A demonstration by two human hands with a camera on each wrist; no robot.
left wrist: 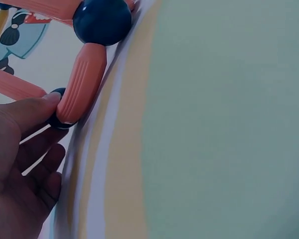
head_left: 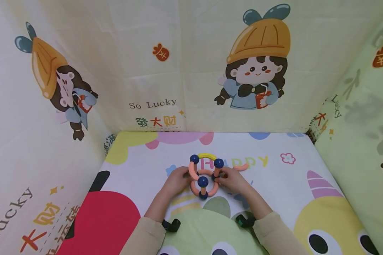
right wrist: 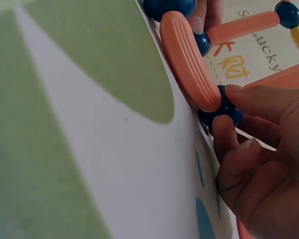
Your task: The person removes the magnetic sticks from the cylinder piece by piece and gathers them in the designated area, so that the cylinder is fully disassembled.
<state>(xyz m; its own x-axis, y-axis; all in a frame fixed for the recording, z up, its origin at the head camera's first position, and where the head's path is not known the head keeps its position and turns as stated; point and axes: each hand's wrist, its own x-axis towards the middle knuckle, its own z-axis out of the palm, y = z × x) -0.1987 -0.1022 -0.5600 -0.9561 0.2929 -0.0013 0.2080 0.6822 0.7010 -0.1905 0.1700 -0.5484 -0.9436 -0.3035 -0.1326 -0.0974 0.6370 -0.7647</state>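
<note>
Head view: my stick-and-ball frame [head_left: 203, 182] sits mid-mat between my left hand [head_left: 177, 180] and right hand [head_left: 233, 181]. The mat [head_left: 268, 187] gives me wide room on both sides; its back edge, along the cloth wall [head_left: 198, 106], lies well beyond. I count three upper blue balls [head_left: 218, 163], one yellow stick [head_left: 207, 155] bridging two, and one loose pink stick [head_left: 242, 167] just beyond my right hand.

Left wrist view: my thumb and forefinger pinch one low corner ball [left wrist: 55, 121]; three balls show.

Right wrist view: my fingers pinch another corner ball [right wrist: 221, 113]; four balls show.
</note>
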